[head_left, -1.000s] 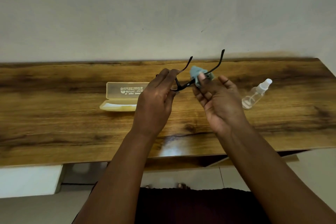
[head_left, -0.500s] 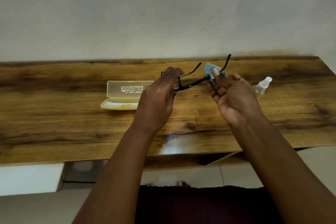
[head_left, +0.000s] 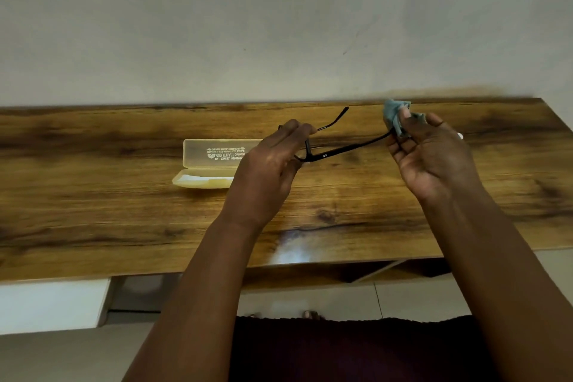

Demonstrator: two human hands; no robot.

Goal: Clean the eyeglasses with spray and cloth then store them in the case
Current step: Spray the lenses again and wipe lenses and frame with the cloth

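Observation:
Black-framed eyeglasses [head_left: 338,152] hang above the wooden table [head_left: 124,211], their temples unfolded. My left hand [head_left: 269,167] grips them at the front of the frame. My right hand [head_left: 434,158] pinches a small blue cloth [head_left: 392,113] around the tip of the nearer temple, far out to the right. An open, pale yellow glasses case [head_left: 210,164] lies on the table left of my left hand, its lid standing up. Only the white cap of the spray bottle [head_left: 460,135] shows behind my right hand.
A plain wall rises right behind the table's back edge. The table's right end lies close beyond my right hand. A white cabinet front [head_left: 52,304] and tiled floor show below the front edge.
My right hand has slid the cloth rightward along the temple, from near the lens out to its tip. It now covers most of the spray bottle. My left hand has kept its hold.

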